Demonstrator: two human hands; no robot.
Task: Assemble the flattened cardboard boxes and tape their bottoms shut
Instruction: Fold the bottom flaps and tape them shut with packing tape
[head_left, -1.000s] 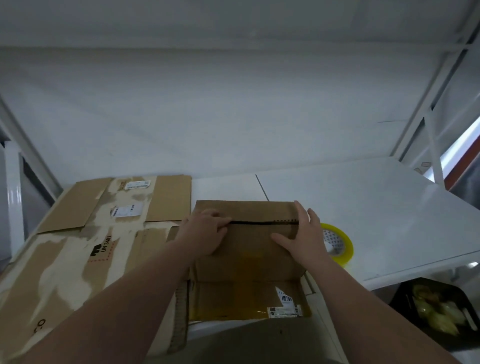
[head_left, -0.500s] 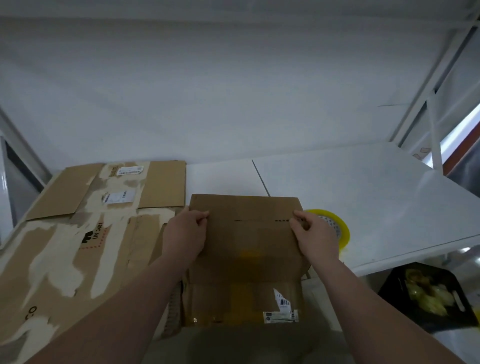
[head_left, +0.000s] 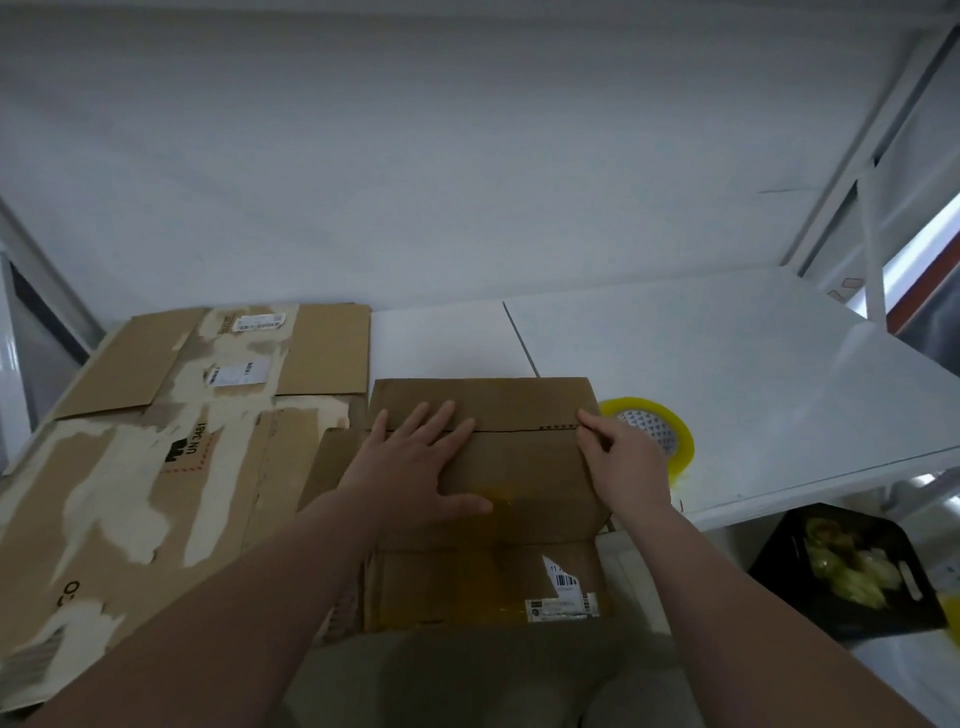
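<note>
A brown cardboard box (head_left: 519, 467) stands at the table's near edge with its two flaps folded shut, a thin seam running across them. My left hand (head_left: 415, 467) lies flat on the near flap, fingers spread, fingertips reaching the seam. My right hand (head_left: 621, 462) pinches the right end of the seam, fingers curled on the box's edge. A yellow tape roll (head_left: 660, 434) lies on the table just right of the box, partly behind my right hand. Torn shipping labels (head_left: 563, 597) show on the box's near side.
Flattened cardboard boxes (head_left: 171, 457) with torn white patches cover the table's left part. The white table (head_left: 701, 364) stretches right and back to a white wall. A black tray (head_left: 841, 566) with yellowish items sits below the table's right edge. White metal frame posts (head_left: 872, 218) rise at right.
My left hand has moved from gripping the seam's left end to pressing flat on the flaps. My right hand stays at the seam's right end. The seam gap has closed.
</note>
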